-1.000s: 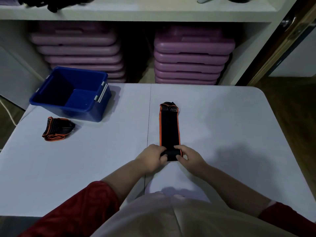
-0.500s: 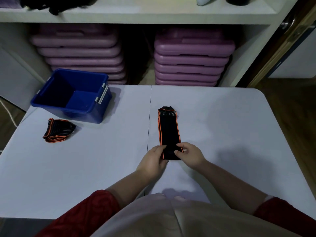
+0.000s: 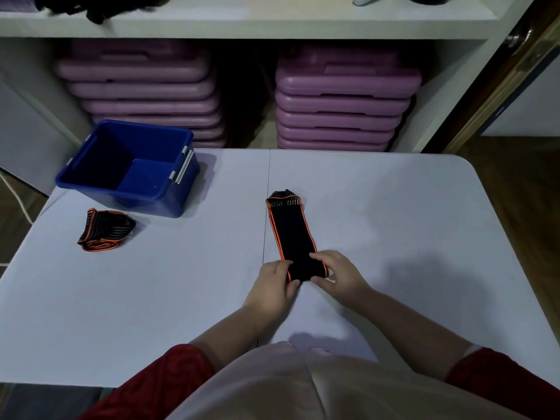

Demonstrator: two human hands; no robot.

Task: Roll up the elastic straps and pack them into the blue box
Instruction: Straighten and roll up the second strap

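Observation:
A black elastic strap with orange edges [image 3: 291, 234] lies flat on the white table [image 3: 394, 222], running away from me. Its near end is rolled into a small coil. My left hand [image 3: 272, 283] pinches the coil's left side and my right hand [image 3: 336, 274] grips its right side. A second strap [image 3: 104, 229], loosely bundled, rests at the table's left. Behind that bundle stands the blue box [image 3: 181, 189], open, with nothing showing inside.
Two stacks of purple step platforms [image 3: 342, 101] sit under a white shelf [image 3: 272, 22] behind the table. A wooden floor and door frame are at the right. The table's far right corner is rounded.
The roll has grown and travelled away from me along the strap, so the flat part is shorter. Both hands moved forward with it. The strap's far end shifted slightly left.

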